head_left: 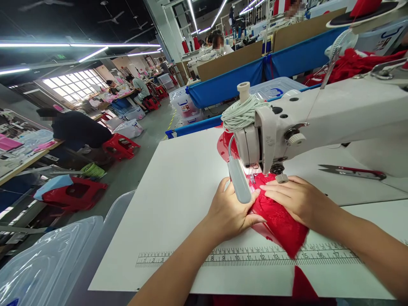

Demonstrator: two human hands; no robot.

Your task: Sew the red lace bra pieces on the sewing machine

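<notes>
Red lace fabric (277, 216) lies under the needle area of a white sewing machine (338, 110), with a smooth, paler red layer showing along its left edge. My left hand (231, 210) rests at that edge, thumb and forefinger apart and touching the cloth. A grey paddle-shaped lever (239, 180) hides part of its fingers. Stretched flat on top of the lace, my right hand (295, 197) presses it just right of the presser foot (253, 178). More red material (226, 144) shows behind the machine head. A red fabric point (302, 284) hangs at the table's front edge.
Thread snips (352, 171) lie right of the machine head. A printed ruler (223, 257) runs along the white table (153, 204). Pale cord (242, 114) is coiled on the head. Clear plastic bins (73, 255) stand at left; beyond them sits a person (79, 129) on a red stool.
</notes>
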